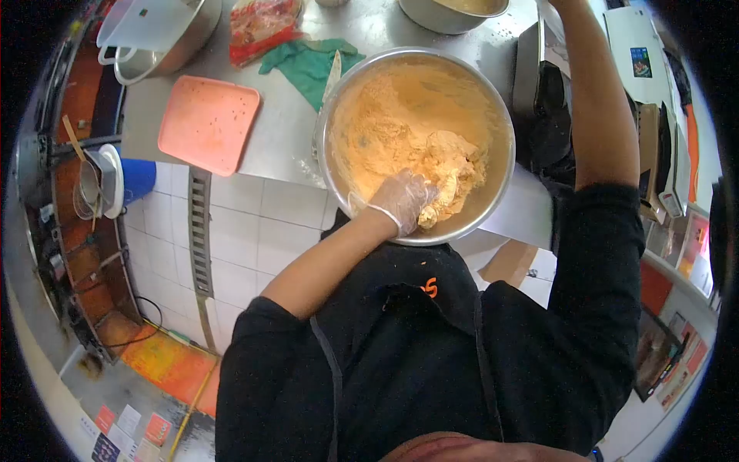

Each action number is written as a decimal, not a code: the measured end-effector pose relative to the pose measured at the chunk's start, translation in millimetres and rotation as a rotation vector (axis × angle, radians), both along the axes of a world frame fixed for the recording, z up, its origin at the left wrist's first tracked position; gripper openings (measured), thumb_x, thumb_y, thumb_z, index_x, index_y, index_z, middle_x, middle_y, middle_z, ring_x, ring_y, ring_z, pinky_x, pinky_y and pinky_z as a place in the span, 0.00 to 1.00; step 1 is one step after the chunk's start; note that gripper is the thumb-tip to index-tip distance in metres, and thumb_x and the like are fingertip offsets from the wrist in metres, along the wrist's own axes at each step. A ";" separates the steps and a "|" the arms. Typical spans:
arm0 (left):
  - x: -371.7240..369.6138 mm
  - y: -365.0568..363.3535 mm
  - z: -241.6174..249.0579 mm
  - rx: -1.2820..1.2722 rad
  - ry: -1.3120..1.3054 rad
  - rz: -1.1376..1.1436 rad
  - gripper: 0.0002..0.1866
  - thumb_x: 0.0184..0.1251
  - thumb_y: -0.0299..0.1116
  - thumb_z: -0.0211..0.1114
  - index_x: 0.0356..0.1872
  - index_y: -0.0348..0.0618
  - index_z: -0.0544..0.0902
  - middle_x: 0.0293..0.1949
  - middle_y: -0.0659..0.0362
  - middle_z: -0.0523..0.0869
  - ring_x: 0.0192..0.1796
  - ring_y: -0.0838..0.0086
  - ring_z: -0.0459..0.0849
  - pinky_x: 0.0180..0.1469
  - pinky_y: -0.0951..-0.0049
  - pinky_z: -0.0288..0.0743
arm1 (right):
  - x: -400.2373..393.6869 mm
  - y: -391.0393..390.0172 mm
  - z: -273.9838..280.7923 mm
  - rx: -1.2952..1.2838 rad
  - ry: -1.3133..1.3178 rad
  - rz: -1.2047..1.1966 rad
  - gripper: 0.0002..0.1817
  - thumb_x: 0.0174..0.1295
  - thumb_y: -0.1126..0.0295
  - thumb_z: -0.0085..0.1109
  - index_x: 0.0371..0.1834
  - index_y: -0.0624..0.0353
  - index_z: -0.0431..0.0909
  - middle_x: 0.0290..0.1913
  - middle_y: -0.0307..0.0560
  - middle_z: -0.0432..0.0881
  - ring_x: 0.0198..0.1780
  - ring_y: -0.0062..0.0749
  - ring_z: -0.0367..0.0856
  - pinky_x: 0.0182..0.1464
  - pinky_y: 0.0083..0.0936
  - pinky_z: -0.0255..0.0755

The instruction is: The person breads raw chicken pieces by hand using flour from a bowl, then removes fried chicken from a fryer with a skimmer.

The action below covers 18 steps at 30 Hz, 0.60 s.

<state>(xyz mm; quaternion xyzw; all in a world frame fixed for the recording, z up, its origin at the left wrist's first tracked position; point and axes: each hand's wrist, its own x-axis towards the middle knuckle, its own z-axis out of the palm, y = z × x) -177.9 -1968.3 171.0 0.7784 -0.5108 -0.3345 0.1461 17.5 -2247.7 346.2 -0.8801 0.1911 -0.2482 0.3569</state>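
My left hand, in a clear plastic glove, reaches into a large steel bowl. Loose orange-yellow flour fills much of the bowl. The fingers are closed at the end of a flour-coated piece of food, with its exact kind hidden by the coating. More coated lumps lie just beyond it, heaped together. My right forearm stretches forward past the bowl's right side, and its hand is cut off by the top edge of the view.
A green cloth and a knife lie left of the bowl. Further left are a pink tray, a red-printed bag and a pot. Another metal bowl stands behind. Dark containers sit on the right.
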 end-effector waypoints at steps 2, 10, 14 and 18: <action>-11.3 0.6 -10.2 -0.061 -0.064 0.019 0.16 0.54 0.39 0.67 0.45 0.50 0.82 0.43 0.52 0.82 0.51 0.59 0.79 0.52 0.61 0.76 | -14.2 -5.5 0.2 0.016 -0.033 0.234 0.04 0.56 0.70 0.59 0.33 0.56 0.79 0.29 0.40 0.80 0.29 0.23 0.77 0.30 0.23 0.72; -18.2 -13.7 -16.1 0.107 -0.097 -0.016 0.22 0.62 0.35 0.58 0.59 0.51 0.77 0.58 0.46 0.74 0.58 0.55 0.76 0.56 0.59 0.73 | -100.4 93.1 -75.6 0.513 0.532 0.342 0.16 0.57 0.69 0.63 0.50 0.53 0.79 0.44 0.39 0.83 0.44 0.24 0.81 0.47 0.24 0.78; -22.5 -8.8 -25.7 0.056 -0.126 0.063 0.25 0.63 0.34 0.57 0.63 0.51 0.73 0.61 0.42 0.72 0.63 0.52 0.72 0.60 0.59 0.71 | -103.1 151.7 -130.3 0.437 0.753 0.342 0.18 0.63 0.61 0.54 0.56 0.47 0.79 0.49 0.48 0.84 0.47 0.36 0.83 0.57 0.31 0.75; -22.9 -4.8 -30.4 0.093 -0.122 0.105 0.24 0.61 0.37 0.58 0.60 0.46 0.75 0.63 0.41 0.71 0.64 0.50 0.72 0.63 0.60 0.70 | -104.4 144.4 -169.3 -0.048 0.672 0.462 0.21 0.66 0.57 0.49 0.62 0.43 0.75 0.57 0.50 0.80 0.56 0.43 0.80 0.62 0.33 0.71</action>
